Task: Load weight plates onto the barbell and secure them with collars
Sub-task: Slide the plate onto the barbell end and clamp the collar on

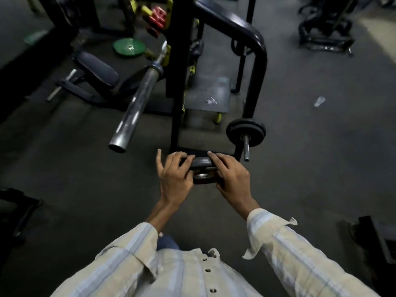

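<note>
A small black weight plate (pixel 202 169) is held flat between both hands at the centre of the view. My left hand (pixel 174 175) grips its left edge, with the thumb sticking out. My right hand (pixel 230 175) grips its right edge, fingers curled over the rim. The bare steel sleeve of the barbell (pixel 137 106) points toward me, up and to the left of the plate; its open end lies about a hand's width from my left hand. No collar shows on the sleeve.
A black rack frame (pixel 259 61) stands just beyond my hands. A storage peg on its right carries black plates (pixel 246 132). A green plate (pixel 129 46) lies on the floor at the back left, near a padded bench (pixel 96 70). Dark rubber floor surrounds me.
</note>
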